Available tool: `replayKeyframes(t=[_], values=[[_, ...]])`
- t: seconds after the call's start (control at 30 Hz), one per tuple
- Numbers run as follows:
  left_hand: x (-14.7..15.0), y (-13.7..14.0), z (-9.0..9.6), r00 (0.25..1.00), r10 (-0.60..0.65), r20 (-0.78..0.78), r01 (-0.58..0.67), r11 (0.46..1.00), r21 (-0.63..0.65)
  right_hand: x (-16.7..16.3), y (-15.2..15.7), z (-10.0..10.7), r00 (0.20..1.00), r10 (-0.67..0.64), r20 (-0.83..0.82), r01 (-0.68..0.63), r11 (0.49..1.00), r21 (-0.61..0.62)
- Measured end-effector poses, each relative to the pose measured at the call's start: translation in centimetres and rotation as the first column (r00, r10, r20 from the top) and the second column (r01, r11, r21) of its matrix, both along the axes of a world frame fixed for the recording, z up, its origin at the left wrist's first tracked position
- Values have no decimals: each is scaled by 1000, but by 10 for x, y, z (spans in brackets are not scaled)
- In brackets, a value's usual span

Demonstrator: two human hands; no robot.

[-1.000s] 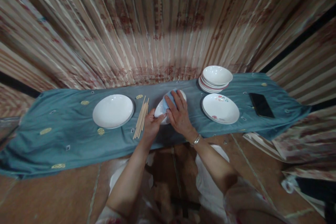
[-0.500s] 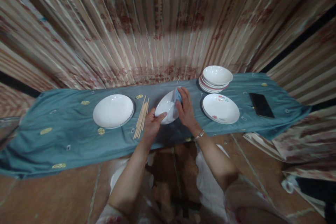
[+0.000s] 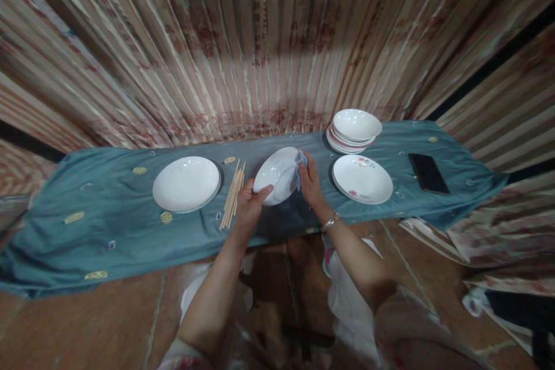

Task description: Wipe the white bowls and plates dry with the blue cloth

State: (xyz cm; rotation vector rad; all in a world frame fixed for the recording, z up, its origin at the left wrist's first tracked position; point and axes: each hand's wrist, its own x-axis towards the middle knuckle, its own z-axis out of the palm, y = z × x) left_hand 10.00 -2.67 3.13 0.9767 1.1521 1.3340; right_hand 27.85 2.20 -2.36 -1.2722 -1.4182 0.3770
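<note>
A white bowl [image 3: 277, 176] is tilted above the middle of the cloth-covered table. My left hand [image 3: 252, 199] grips its left edge, thumb on the inner side and fingers out of sight behind. At the right rim, my right hand [image 3: 310, 180] presses a light blue cloth [image 3: 300, 169] against the bowl, with its fingers partly hidden behind the cloth. Just left of the bowl lie several wooden chopsticks [image 3: 233, 193], side by side on the tablecloth.
Stacked white plates [image 3: 186, 184] lie on the left. To the right are floral plates [image 3: 363, 179], a stack of bowls [image 3: 356, 126] behind them, and a black phone [image 3: 428, 173]. The green tablecloth [image 3: 130, 231] hangs over the front edge; a pleated curtain [image 3: 260, 40] stands behind.
My right hand and the blue cloth have moved from the bowl's inner upper side out around its right rim. The left hand keeps its hold.
</note>
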Motion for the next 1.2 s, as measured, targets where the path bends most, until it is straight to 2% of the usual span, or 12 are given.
replayKeyframes(t=[0.13,0.27,0.43,0.57,0.63,0.77,0.9,1.07,1.2], values=[[0,1,-1,1000,6,23,-6,1000,-3,4,1,-19,994,4,-112,-15,995,-100],[-1,1,-1,1000,13,20,-13,1000,7,5,-2,-35,991,7,-136,-25,991,-135],[0,0,-1,1000,6,31,-7,1000,25,6,2,-42,982,21,-187,-55,982,-178],[3,-2,-4,999,-23,49,22,999,25,10,7,-32,977,12,-214,-53,980,-189],[4,-3,-7,997,-58,46,56,998,34,13,7,-21,970,11,-243,-58,981,-187],[5,-4,-17,995,-99,24,98,994,45,18,5,4,915,17,-404,-85,985,-149],[4,-3,-26,991,-128,-31,129,991,37,21,2,24,909,73,-410,-128,986,-110],[4,-3,-30,982,-169,-78,174,983,56,23,2,31,924,77,-375,-112,991,-72],[5,-5,-25,983,-173,-60,177,982,72,24,3,31,929,76,-363,-102,993,-51]])
